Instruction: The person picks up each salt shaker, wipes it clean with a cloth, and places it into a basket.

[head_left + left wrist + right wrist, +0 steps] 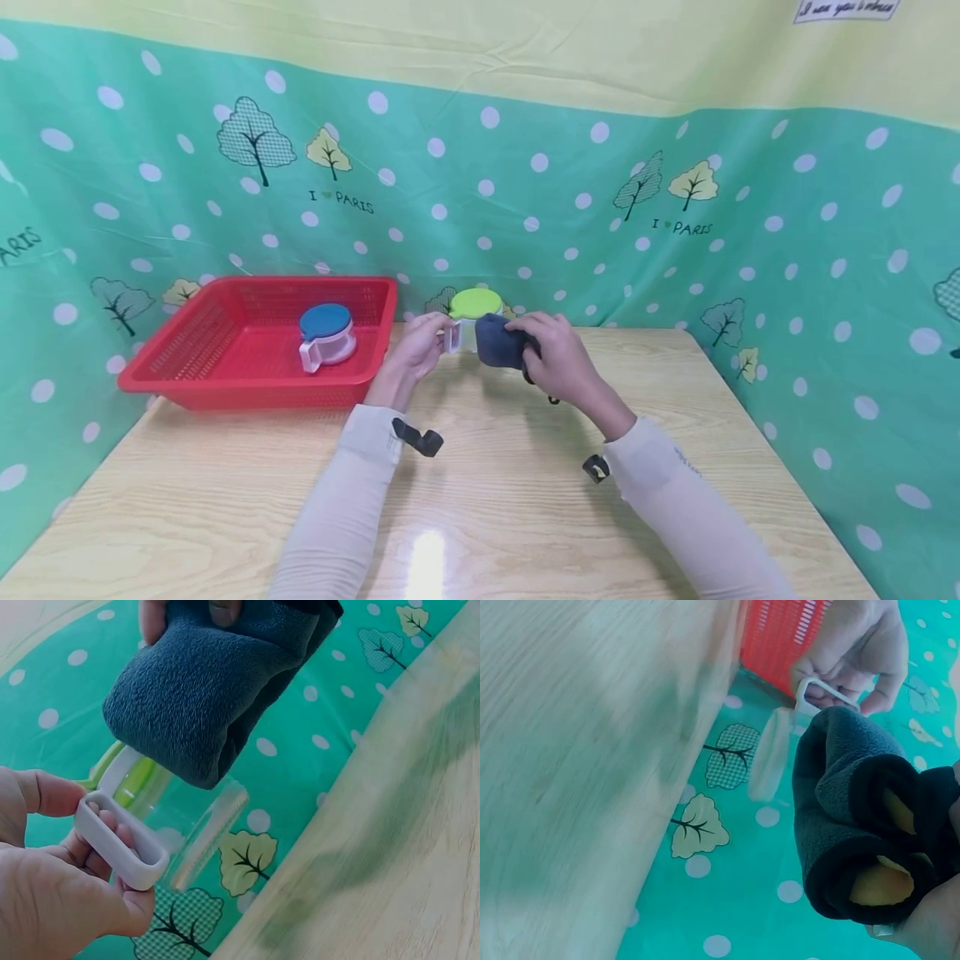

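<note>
My left hand (pixel 420 343) grips the white handle (pixel 112 844) of a clear seasoning jar with a green lid (pixel 476 302). In the left wrist view the jar is tilted, and its clear body (pixel 176 814) shows below the cloth. A folded dark blue-grey cloth (pixel 497 342) is pinched by my right hand (pixel 558 354) and lies against the jar's side, hiding part of it. Seen from the right wrist, the cloth (pixel 840 787) is doubled over with black edging and looped folds facing the camera.
A red plastic basket (pixel 247 389) stands on the left of the wooden table (pixel 495 500). Inside it sits another jar with a blue lid (pixel 326 322) and white handle. A green dotted curtain (pixel 540 217) hangs behind the table and along its sides.
</note>
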Demonstrator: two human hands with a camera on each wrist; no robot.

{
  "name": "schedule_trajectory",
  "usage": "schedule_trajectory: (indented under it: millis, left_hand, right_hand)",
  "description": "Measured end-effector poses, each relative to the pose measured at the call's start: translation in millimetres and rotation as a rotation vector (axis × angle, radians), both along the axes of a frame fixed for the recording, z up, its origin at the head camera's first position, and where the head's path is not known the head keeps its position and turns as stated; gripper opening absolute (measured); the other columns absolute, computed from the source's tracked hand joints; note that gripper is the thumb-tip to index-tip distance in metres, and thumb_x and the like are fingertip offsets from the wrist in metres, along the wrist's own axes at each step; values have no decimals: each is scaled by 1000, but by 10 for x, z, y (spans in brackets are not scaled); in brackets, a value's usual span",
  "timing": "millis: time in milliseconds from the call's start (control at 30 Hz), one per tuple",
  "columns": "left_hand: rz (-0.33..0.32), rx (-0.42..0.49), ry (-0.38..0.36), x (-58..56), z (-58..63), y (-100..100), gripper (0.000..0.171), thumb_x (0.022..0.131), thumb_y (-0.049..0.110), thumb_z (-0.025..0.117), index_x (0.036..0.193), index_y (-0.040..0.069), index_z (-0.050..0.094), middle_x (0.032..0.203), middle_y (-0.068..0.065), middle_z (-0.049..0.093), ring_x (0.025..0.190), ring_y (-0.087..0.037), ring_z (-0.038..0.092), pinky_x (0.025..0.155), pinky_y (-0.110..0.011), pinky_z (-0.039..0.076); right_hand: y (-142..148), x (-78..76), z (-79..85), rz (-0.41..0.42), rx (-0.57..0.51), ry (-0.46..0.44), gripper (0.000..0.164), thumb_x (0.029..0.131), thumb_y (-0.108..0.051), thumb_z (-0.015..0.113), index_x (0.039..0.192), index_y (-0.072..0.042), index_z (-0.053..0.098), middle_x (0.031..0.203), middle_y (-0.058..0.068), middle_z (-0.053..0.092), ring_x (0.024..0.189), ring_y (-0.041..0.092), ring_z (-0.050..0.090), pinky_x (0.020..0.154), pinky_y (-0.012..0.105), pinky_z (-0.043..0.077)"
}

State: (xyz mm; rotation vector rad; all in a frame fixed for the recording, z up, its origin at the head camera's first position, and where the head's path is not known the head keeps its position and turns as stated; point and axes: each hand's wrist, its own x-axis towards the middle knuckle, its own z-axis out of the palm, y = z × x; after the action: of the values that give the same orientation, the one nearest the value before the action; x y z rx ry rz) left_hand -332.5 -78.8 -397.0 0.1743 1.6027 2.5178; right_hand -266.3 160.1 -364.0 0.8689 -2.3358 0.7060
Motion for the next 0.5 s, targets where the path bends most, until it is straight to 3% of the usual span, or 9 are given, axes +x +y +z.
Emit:
schedule_trajectory:
  millis: [133, 500]
  left_hand:
    - [-3, -33, 22, 10, -7, 3, 29, 95, -6, 49, 71, 7, 60, 84, -4, 57, 77, -19, 53, 73, -26, 44]
    - [-14, -60, 38, 18, 3, 26, 21, 94, -5, 49, 77, 4, 57, 84, -7, 56, 77, -20, 54, 73, -26, 46]
  right_hand:
    - [-27, 9, 7, 11, 31, 1, 37, 83, 10, 60, 114, -4, 73, 116, 13, 72, 107, 34, 65, 85, 46, 48]
    - [-131, 27, -33, 14, 94, -110, 38, 82, 8, 63, 116, -6, 74, 120, 13, 71, 106, 34, 64, 89, 47, 50]
